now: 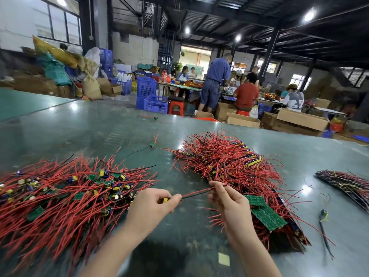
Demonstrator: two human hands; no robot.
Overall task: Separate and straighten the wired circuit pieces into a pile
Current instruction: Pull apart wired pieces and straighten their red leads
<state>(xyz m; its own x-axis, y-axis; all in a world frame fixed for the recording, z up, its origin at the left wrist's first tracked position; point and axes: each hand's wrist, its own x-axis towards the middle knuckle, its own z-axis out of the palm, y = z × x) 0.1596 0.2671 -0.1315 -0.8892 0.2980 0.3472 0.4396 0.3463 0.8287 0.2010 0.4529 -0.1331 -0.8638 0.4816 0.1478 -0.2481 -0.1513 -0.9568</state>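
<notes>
Green worktable: left hand clamps the circuit piece, right hand pinches its wires running toward two o'clock, sorted pile nearer the right.

No lettering, label, brand or number can be read anywhere: the green circuit boards at lower right and the cardboard boxes at right show none.
</notes>
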